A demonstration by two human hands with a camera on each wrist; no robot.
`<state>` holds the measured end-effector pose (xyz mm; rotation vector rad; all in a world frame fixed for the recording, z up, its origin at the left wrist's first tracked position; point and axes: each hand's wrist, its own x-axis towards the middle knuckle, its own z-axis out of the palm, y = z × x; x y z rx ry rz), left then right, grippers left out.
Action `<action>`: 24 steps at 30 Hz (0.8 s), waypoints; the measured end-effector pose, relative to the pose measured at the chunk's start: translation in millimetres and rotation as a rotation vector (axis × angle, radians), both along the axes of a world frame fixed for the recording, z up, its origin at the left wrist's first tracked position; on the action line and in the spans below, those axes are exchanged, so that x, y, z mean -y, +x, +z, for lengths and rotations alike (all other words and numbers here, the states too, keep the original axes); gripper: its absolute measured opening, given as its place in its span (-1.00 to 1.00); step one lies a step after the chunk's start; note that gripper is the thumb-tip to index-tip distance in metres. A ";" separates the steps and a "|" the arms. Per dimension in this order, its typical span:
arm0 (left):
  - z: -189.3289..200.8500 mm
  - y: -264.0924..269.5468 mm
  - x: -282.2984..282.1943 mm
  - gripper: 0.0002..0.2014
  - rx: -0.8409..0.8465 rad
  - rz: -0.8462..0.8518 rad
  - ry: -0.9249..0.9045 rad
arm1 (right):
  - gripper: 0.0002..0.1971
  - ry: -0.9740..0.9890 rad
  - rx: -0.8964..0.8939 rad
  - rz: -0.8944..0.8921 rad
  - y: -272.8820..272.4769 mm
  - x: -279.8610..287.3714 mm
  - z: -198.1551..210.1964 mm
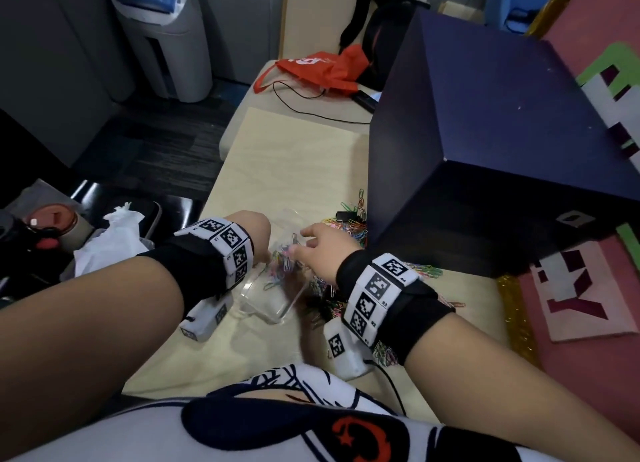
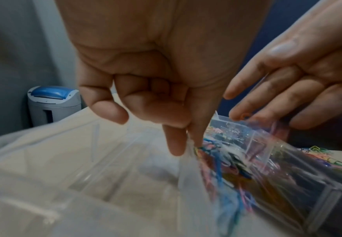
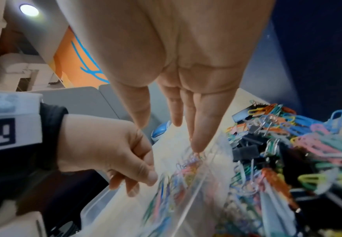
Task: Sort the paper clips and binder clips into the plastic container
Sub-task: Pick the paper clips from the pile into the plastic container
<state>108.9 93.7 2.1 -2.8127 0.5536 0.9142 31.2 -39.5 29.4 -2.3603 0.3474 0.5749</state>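
Observation:
A clear plastic container sits on the pale table between my hands, with several coloured paper clips inside it. My left hand pinches the container's near wall with curled fingers. My right hand hovers over the container, fingers straight, one fingertip touching its rim. A loose pile of coloured paper clips mixed with black binder clips lies just right of the container. One black binder clip shows at the pile's far end.
A large dark blue box stands right behind the pile. A red bag and black cable lie at the far end. White tissue sits off the left edge. A pink board borders the right.

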 end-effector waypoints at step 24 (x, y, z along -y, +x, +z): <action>16.0 -6.8 16.7 -0.74 0.312 0.138 -0.272 | -0.67 -0.424 -0.067 0.015 -71.2 113.7 -40.0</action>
